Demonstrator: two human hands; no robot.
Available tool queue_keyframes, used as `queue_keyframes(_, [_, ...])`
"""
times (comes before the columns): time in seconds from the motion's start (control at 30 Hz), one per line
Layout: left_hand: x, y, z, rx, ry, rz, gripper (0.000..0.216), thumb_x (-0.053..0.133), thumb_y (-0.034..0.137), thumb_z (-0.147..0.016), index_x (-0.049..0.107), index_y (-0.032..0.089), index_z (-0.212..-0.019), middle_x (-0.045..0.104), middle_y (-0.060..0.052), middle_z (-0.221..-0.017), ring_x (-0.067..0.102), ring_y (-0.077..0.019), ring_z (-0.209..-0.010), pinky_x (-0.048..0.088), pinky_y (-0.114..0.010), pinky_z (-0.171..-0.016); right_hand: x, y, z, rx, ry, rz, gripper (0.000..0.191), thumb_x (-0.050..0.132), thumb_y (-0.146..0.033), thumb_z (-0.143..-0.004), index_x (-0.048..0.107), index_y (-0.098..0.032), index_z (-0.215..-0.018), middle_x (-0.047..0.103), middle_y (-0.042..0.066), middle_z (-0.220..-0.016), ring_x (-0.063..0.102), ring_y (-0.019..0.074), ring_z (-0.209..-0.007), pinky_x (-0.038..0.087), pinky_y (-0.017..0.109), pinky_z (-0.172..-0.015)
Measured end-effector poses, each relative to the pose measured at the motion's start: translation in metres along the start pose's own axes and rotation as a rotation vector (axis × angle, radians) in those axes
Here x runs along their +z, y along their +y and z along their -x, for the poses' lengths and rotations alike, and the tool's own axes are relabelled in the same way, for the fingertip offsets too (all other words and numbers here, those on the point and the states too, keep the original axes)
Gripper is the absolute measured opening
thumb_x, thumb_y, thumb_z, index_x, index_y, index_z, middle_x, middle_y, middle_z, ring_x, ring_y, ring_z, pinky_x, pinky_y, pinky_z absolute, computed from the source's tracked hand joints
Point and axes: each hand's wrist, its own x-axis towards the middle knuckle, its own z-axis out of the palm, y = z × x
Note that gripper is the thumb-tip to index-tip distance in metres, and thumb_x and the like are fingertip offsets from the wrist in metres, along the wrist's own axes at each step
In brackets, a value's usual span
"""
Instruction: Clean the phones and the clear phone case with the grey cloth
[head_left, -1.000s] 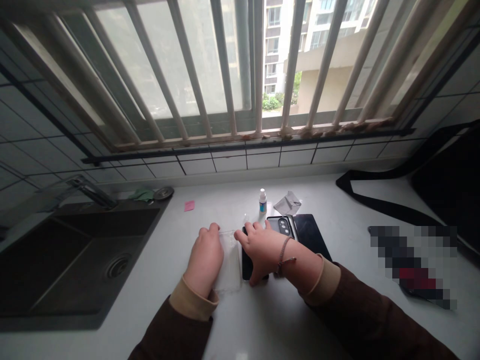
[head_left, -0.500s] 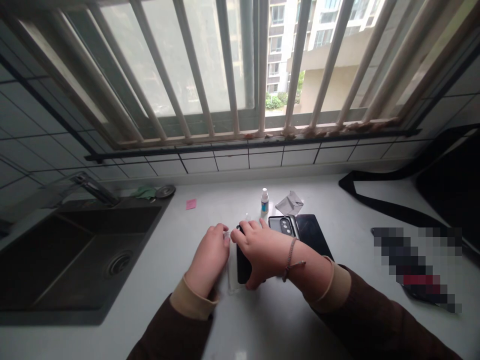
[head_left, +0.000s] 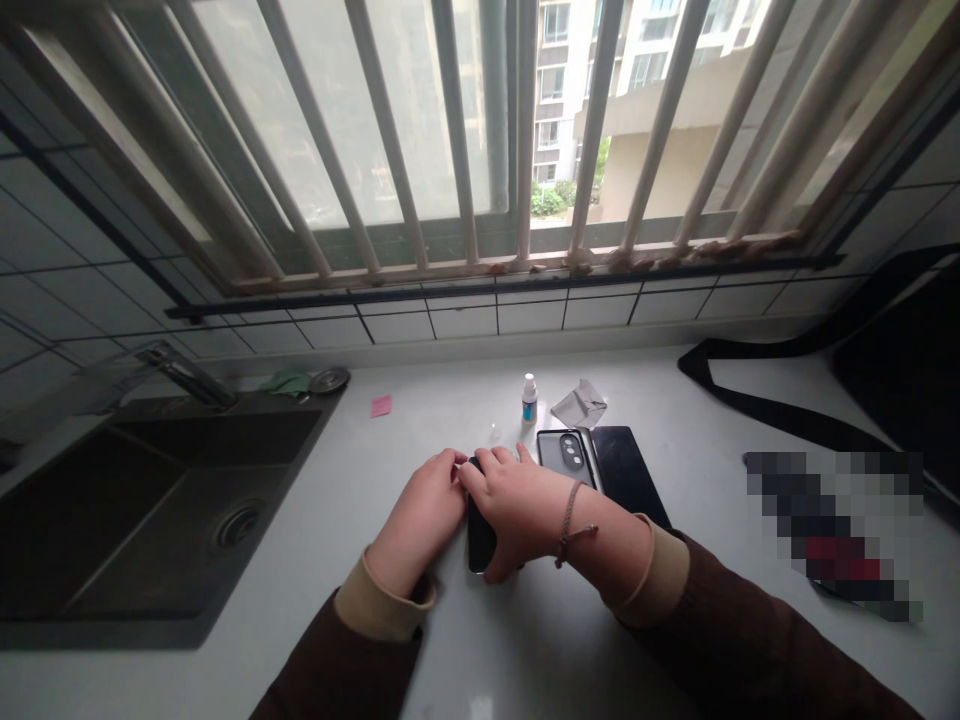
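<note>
White stone countertop (head_left: 720,420) is laid beneath a barred window (head_left: 450,130) and a band of white wall tiles (head_left: 465,320), with a black sink (head_left: 172,510) and its faucet (head_left: 187,378) set in at the left. Beyond the glass, an apartment block (head_left: 570,100) is seen.

A label on the small white-capped dropper bottle (head_left: 529,400) is marked by a blue band, but its print is too small to be read, and no brand can be made out on any object. A crumpled grey wipe (head_left: 579,403) is placed just beside the bottle. A dark phone back with a camera module (head_left: 568,458) lies flat, touching a glossy black panel (head_left: 628,475) on its right. Farther left, a pink sticky note (head_left: 381,405), a green cloth (head_left: 289,383) and a round metal drain cover (head_left: 330,380) are seen. A black bag (head_left: 900,380) and its strap (head_left: 772,405) are placed at the right, near an object (head_left: 832,535) obscured by pixelation.

A black smartphone (head_left: 480,535) is positioned at the middle of the counter, its body partly hidden by the hands. It is grasped from above by the right hand (head_left: 525,505), which is arched across it, with a braided bracelet (head_left: 568,520) on the wrist. The left hand (head_left: 416,520) is held against the phone's left side, its fingers curved inward; whether it is gripping cannot be told. Both forearms are covered by dark brown sleeves with beige cuffs.
</note>
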Motion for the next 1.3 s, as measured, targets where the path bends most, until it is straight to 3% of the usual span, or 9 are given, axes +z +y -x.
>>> queue_keyframes(0.23, [0.001, 0.000, 0.003, -0.010, -0.008, -0.084, 0.018, 0.052, 0.015, -0.095, 0.063, 0.021, -0.083, 0.075, -0.006, -0.086, 0.066, -0.0209, -0.076, 0.043, -0.031, -0.069, 0.002, -0.003, -0.001, 0.077, 0.042, -0.059, 0.121, 0.097, -0.057, -0.055, 0.044, -0.011, -0.153, 0.057, 0.028, -0.138, 0.058, 0.0480, -0.125, 0.051, 0.068, -0.103])
queue_keyframes(0.5, [0.001, 0.004, 0.005, -0.025, -0.029, -0.086, 0.017, 0.052, 0.019, -0.095, 0.068, 0.021, -0.091, 0.077, -0.009, -0.094, 0.068, -0.0223, -0.082, 0.045, -0.031, -0.073, 0.000, -0.004, -0.002, 0.170, 0.038, -0.092, 0.102, 0.093, -0.055, -0.059, 0.052, -0.012, -0.142, 0.056, 0.026, -0.134, 0.059, 0.0456, -0.119, 0.056, 0.062, -0.095])
queue_keyframes(0.83, [0.003, 0.002, 0.005, 0.042, -0.086, 0.004, 0.017, 0.057, 0.022, -0.092, 0.073, 0.020, -0.090, 0.080, -0.008, -0.096, 0.071, -0.0226, -0.085, 0.048, -0.030, -0.074, 0.004, 0.000, -0.003, 0.178, 0.003, -0.098, 0.113, 0.097, -0.064, -0.059, 0.051, -0.010, -0.146, 0.053, 0.029, -0.144, 0.055, 0.0478, -0.130, 0.053, 0.061, -0.104])
queue_keyframes(1.1, [0.004, -0.002, 0.003, 0.010, -0.091, 0.002, 0.017, 0.062, 0.028, -0.090, 0.075, 0.019, -0.096, 0.079, -0.010, -0.096, 0.071, -0.0266, -0.086, 0.047, -0.033, -0.075, 0.006, 0.007, -0.006, 0.090, -0.002, -0.118, 0.117, 0.097, -0.068, -0.059, 0.051, -0.009, -0.150, 0.050, 0.032, -0.151, 0.039, 0.0551, -0.148, 0.037, 0.066, -0.119])
queue_keyframes(1.23, [0.005, -0.002, 0.003, -0.005, -0.091, -0.030, 0.022, 0.064, 0.037, -0.092, 0.076, 0.020, -0.099, 0.078, -0.009, -0.090, 0.070, -0.0278, -0.084, 0.045, -0.035, -0.075, -0.012, 0.021, 0.005, 0.156, -0.058, -0.133, 0.131, 0.103, -0.060, -0.050, 0.044, -0.011, -0.157, 0.042, 0.034, -0.158, 0.042, 0.0561, -0.146, 0.046, 0.063, -0.112])
queue_keyframes(1.3, [0.005, -0.001, 0.004, 0.005, -0.086, -0.031, 0.022, 0.063, 0.037, -0.093, 0.076, 0.020, -0.099, 0.077, -0.008, -0.090, 0.070, -0.0275, -0.084, 0.044, -0.034, -0.074, -0.018, 0.029, 0.010, 0.170, -0.079, -0.134, 0.138, 0.106, -0.054, -0.045, 0.041, -0.013, -0.159, 0.050, 0.032, -0.152, 0.054, 0.0524, -0.138, 0.051, 0.058, -0.108])
